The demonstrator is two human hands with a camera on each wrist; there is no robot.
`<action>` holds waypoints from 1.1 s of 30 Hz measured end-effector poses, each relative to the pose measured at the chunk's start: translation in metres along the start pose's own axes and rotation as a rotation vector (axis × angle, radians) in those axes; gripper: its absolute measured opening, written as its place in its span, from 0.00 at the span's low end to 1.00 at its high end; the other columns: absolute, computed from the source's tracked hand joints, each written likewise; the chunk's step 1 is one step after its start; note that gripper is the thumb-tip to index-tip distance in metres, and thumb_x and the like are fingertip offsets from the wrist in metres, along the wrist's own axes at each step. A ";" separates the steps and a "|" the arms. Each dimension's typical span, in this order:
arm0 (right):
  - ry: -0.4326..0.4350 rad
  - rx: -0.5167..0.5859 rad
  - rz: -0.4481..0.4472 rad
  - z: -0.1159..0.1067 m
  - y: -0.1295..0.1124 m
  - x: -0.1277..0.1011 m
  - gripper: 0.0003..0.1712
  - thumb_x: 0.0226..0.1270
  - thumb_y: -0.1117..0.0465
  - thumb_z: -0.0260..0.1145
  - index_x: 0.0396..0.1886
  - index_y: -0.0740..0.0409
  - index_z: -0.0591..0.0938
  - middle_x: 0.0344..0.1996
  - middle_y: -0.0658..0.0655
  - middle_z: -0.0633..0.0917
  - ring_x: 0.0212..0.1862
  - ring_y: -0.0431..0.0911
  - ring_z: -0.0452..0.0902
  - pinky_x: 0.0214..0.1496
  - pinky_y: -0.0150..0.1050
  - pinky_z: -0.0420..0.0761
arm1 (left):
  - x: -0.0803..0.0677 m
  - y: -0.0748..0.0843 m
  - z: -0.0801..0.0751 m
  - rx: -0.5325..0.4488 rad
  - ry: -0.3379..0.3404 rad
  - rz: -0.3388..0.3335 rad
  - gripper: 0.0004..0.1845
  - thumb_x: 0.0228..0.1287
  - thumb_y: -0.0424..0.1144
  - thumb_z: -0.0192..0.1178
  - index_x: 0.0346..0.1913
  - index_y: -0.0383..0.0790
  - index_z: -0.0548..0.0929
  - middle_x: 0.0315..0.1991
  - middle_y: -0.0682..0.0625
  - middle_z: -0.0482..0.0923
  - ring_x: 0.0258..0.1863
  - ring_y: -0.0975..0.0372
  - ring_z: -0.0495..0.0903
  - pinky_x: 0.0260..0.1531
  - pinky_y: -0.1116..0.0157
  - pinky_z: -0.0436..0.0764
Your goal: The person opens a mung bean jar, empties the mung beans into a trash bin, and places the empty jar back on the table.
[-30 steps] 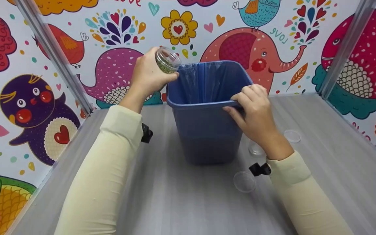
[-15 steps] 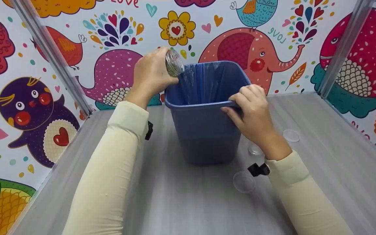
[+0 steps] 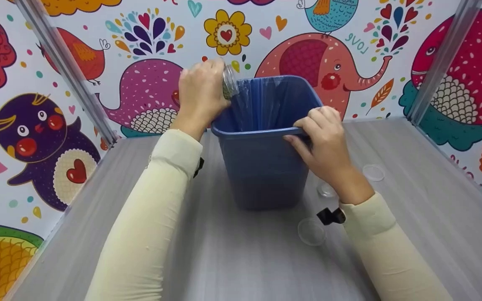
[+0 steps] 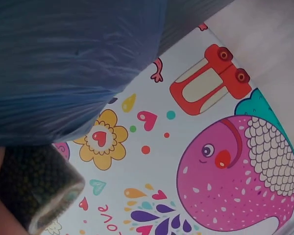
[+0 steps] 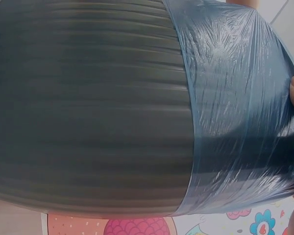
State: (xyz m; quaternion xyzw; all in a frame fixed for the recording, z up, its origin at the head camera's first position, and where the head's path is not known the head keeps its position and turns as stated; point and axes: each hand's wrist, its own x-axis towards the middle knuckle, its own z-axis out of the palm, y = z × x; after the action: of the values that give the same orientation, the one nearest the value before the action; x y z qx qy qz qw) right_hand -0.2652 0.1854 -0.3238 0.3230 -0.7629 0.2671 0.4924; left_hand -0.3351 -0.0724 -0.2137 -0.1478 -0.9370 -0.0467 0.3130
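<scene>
clear plastic jar [image 3: 229, 82]: held by the left hand [image 3: 199, 97], tipped on its side so its long axis runs roughly level, mouth pointing right over the bin's far-left corner. looks like small greenish bits inside, can't tell what exactly.
left hand: fingers wrapped round the jar, up at rim height, just left of the bin.
blue bin [image 3: 262, 175]: sits mid tabletop [image 3: 224, 259], between the two hands, lined with a blue plastic bag [image 3: 266, 104] folded over the rim.
jar vs bin: the opening lies right of and just below the jar mouth, so the left hand is the one that's closer to it.
right hand [image 3: 326, 144]: gripping the near-right rim of the bin, fingers curled over the edge, thumb outside on the bag.
clear round lids [image 3: 311, 232]: lying flat on the tabletop right of the bin, near the right wrist, not touching the bin as far as i can see.
</scene>
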 end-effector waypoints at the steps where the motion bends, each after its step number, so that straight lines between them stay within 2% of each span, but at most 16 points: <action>1: 0.000 0.002 0.001 0.000 0.000 0.000 0.12 0.67 0.61 0.77 0.38 0.64 0.84 0.30 0.60 0.77 0.43 0.58 0.73 0.59 0.59 0.70 | 0.000 0.000 0.000 0.001 0.004 0.001 0.30 0.57 0.46 0.80 0.58 0.36 0.81 0.53 0.41 0.86 0.52 0.46 0.84 0.53 0.51 0.80; 8: -0.013 -0.007 0.005 -0.002 0.000 -0.001 0.12 0.68 0.60 0.76 0.38 0.64 0.84 0.31 0.61 0.77 0.44 0.58 0.73 0.59 0.59 0.70 | -0.002 0.003 0.003 0.033 0.024 0.036 0.30 0.60 0.45 0.79 0.61 0.36 0.81 0.57 0.40 0.86 0.52 0.47 0.84 0.53 0.52 0.81; 11: -0.009 -0.008 0.005 -0.002 0.000 -0.001 0.13 0.68 0.60 0.77 0.38 0.64 0.83 0.30 0.61 0.77 0.44 0.59 0.73 0.59 0.59 0.70 | -0.002 0.005 0.003 0.050 0.045 0.055 0.28 0.61 0.43 0.78 0.61 0.36 0.82 0.56 0.39 0.86 0.51 0.47 0.84 0.51 0.53 0.81; 21: -0.009 -0.002 0.008 0.000 -0.001 0.000 0.13 0.68 0.59 0.77 0.38 0.64 0.83 0.30 0.60 0.78 0.44 0.58 0.74 0.60 0.59 0.70 | -0.004 0.003 0.003 0.064 0.050 0.067 0.32 0.61 0.44 0.79 0.65 0.36 0.81 0.59 0.39 0.85 0.54 0.46 0.84 0.54 0.52 0.81; 27: 0.013 0.016 -0.007 0.000 0.000 0.001 0.12 0.67 0.61 0.77 0.37 0.64 0.83 0.30 0.60 0.78 0.42 0.58 0.74 0.58 0.58 0.70 | -0.004 0.005 0.004 0.111 0.086 0.111 0.26 0.66 0.44 0.75 0.63 0.36 0.83 0.56 0.39 0.87 0.50 0.46 0.85 0.48 0.53 0.83; 33: 0.010 0.007 -0.012 -0.001 -0.001 0.001 0.12 0.68 0.60 0.77 0.37 0.64 0.84 0.30 0.60 0.78 0.43 0.58 0.74 0.59 0.58 0.70 | -0.004 0.007 0.004 0.110 0.089 0.109 0.23 0.68 0.43 0.73 0.62 0.36 0.83 0.56 0.39 0.87 0.49 0.46 0.85 0.48 0.54 0.82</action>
State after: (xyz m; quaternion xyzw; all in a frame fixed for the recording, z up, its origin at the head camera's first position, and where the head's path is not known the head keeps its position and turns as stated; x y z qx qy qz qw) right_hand -0.2646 0.1851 -0.3227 0.3278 -0.7575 0.2687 0.4966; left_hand -0.3329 -0.0662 -0.2195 -0.1789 -0.9140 0.0155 0.3638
